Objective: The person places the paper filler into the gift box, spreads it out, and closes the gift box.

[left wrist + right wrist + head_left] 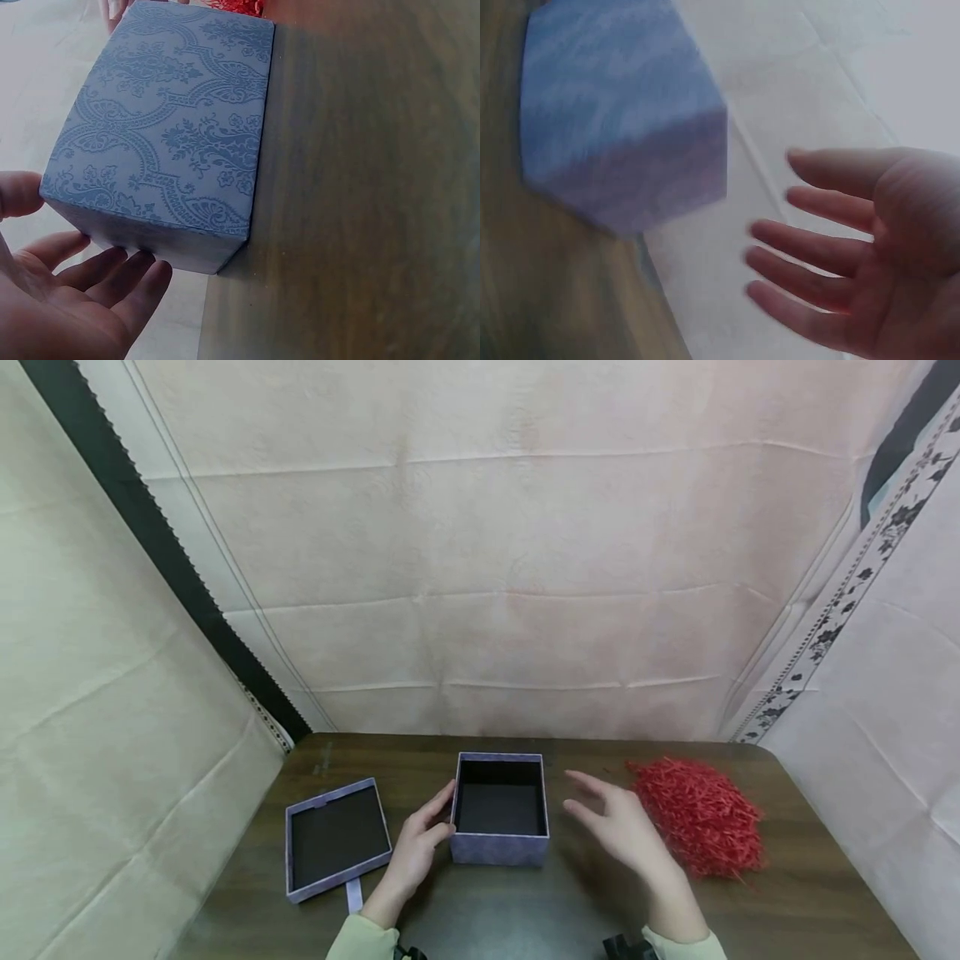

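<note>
A blue-grey patterned box with a black inside stands uncovered at the middle of the table. My left hand touches its left side with the fingertips. In the left wrist view the fingers lie fairly straight along that side, with the thumb by the upper corner. My right hand is held apart from the box, to its right, with fingers spread and nothing in them. Further right lies a heap of red shredded paper. The box lid rests with its black inside up, left of my left hand.
The dark wooden table has a pale ribbon-like strip on it, by the lid's lower edge. Light cloth sheets hang behind the table and on both sides.
</note>
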Action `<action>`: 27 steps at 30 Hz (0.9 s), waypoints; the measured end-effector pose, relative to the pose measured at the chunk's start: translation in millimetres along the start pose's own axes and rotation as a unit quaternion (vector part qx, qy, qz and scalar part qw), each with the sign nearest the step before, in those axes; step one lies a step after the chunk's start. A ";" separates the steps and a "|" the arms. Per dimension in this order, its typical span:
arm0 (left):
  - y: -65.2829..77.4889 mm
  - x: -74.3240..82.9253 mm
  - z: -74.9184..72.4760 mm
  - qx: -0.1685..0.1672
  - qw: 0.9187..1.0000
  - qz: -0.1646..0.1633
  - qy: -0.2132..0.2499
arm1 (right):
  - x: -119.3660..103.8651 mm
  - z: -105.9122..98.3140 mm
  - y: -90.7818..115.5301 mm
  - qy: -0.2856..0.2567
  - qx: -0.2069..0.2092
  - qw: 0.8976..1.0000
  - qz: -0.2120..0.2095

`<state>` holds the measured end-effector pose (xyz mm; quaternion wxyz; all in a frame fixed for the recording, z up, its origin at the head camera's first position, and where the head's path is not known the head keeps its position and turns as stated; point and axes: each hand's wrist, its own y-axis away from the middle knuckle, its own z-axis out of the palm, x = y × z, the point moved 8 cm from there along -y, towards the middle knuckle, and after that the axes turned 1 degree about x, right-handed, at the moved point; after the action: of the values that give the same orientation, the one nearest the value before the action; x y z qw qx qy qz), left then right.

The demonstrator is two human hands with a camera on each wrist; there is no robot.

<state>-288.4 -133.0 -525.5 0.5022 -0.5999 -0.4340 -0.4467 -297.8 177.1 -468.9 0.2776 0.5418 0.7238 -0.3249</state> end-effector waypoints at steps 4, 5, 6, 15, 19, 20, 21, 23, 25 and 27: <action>0.1 -2.4 3.8 -0.003 1.000 -0.002 0.009 | 13.6 -37.8 4.9 0.079 0.069 0.994 -0.012; 0.1 -2.9 4.1 -0.001 1.000 -0.001 0.009 | 17.2 -47.4 6.6 0.099 0.085 0.991 -0.014; 0.3 -3.2 4.2 0.000 1.000 -0.001 0.010 | 20.4 -57.1 8.5 0.118 0.101 0.988 -0.017; 1.6 1.0 1.1 0.002 1.000 0.000 -0.014 | 66.6 -111.4 24.5 0.233 0.122 0.965 -0.003; 1.3 1.4 -0.6 0.003 1.000 -0.002 -0.018 | 93.9 -112.8 26.7 0.256 0.058 0.964 0.051; 1.4 1.1 -1.0 0.003 1.000 -0.003 -0.017 | 99.2 -112.2 27.3 0.258 0.048 0.963 0.058; 1.4 0.9 -1.3 0.003 1.000 -0.004 -0.017 | 103.6 -111.5 27.8 0.260 0.039 0.963 0.065; 1.4 0.3 -1.7 0.004 1.000 -0.006 -0.019 | 110.4 -109.2 28.4 0.261 0.028 0.962 0.073; 1.2 0.2 -1.6 0.004 1.000 -0.005 -0.022 | 115.2 -106.7 28.3 0.260 0.021 0.962 0.076; 1.0 0.4 -1.2 0.005 1.000 -0.005 -0.026 | 119.3 -104.3 27.9 0.258 0.016 0.963 0.078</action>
<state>-287.4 -134.2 -525.1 0.4916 -0.6067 -0.4518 -0.4313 -306.9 335.2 -497.3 0.0971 0.6664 0.7209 -0.1634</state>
